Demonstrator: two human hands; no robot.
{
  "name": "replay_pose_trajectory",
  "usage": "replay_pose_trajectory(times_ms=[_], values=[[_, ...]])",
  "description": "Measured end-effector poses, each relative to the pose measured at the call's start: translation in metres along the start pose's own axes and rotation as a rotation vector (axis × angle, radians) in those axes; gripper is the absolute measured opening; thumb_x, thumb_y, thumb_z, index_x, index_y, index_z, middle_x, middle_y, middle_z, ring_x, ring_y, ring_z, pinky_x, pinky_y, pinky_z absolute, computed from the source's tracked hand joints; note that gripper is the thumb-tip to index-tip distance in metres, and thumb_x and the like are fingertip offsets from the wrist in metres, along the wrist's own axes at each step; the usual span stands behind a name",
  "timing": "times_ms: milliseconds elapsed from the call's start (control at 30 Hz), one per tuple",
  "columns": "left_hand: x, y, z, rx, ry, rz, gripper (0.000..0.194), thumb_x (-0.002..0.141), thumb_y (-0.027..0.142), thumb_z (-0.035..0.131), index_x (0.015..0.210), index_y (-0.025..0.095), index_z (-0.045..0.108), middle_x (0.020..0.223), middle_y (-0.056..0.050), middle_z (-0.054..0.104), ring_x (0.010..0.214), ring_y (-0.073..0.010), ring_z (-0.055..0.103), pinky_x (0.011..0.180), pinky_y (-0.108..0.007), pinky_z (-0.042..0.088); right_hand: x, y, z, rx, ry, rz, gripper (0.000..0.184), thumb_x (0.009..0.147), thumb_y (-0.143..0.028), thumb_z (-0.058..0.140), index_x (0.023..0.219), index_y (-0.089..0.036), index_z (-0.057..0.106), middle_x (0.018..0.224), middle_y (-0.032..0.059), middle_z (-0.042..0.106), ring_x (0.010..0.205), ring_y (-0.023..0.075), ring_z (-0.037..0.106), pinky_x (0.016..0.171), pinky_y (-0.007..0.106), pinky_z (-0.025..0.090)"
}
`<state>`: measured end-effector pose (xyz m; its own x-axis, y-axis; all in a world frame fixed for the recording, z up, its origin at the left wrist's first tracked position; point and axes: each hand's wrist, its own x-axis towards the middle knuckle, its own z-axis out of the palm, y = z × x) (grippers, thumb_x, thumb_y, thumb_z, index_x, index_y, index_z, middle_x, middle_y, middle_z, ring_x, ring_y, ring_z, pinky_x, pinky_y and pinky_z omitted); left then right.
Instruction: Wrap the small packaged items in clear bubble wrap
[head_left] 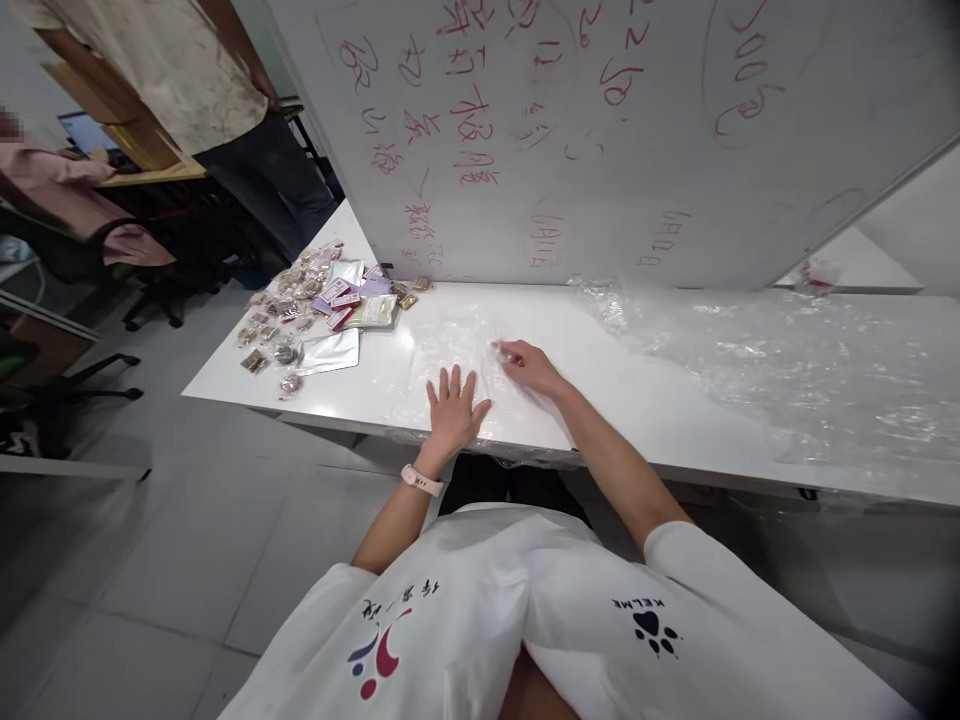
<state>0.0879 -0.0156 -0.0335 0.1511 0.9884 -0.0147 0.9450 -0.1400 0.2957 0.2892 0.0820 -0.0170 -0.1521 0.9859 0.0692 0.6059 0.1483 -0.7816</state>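
A thin sheet of clear plastic point(442, 345) lies spread on the white table in front of me, partly wrinkled. My left hand point(451, 410) rests flat on it near the table's front edge, fingers spread. To the right and a little farther back, my right hand point(529, 366) has its fingers pinched together on the plastic's right part. Whether this sheet is a bag or a loose film I cannot tell. Some clear plastic also hangs over the front edge below my hands.
Small wrapped packets point(289, 310) and several flat pouches point(330, 352) crowd the left end of the table point(217, 375). A large heap of clear plastic point(817, 380) covers the right side. Behind stands a whiteboard point(637, 190); a standing person point(172, 80) and a seated person are at far left.
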Motion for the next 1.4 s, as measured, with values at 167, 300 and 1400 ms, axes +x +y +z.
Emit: replay_pose_trajectory(times_ms=[167,300,1400], values=[[0.027,0.020,0.001,-0.156,-0.061,-0.037,0.071,0.099,0.061,0.032,0.158,0.023,0.028,0.168,-0.012,0.011,0.154,-0.0388,-0.002,0.120,-0.069,-0.001,0.030,-0.004,-0.058,-0.147,0.353,0.168,0.038,0.087,-0.007,0.044,0.111,-0.006,0.073,0.116,0.0206,0.064,0.111,0.0261,0.056,0.102,0.046,0.041],[0.048,0.033,-0.017,-0.446,0.040,0.025,0.060,0.100,0.058,0.034,0.151,0.027,0.039,0.163,-0.010,0.030,0.153,-0.0334,0.022,0.122,-0.063,0.018,0.023,-0.019,-0.102,-0.267,0.611,0.111,0.046,0.093,-0.010,0.044,0.136,-0.005,0.057,0.140,0.0247,0.047,0.133,0.0308,0.032,0.112,0.056,0.022],[0.162,-0.195,-0.128,0.345,0.112,-0.073,0.060,0.090,0.022,0.046,0.148,0.009,0.038,0.151,-0.020,0.044,0.141,-0.0352,0.035,0.113,-0.050,0.029,-0.048,0.037,0.008,-0.511,0.109,-0.127,0.048,0.103,-0.044,0.031,0.138,-0.023,0.058,0.155,0.0090,0.044,0.144,0.0276,0.035,0.114,0.050,0.030]])
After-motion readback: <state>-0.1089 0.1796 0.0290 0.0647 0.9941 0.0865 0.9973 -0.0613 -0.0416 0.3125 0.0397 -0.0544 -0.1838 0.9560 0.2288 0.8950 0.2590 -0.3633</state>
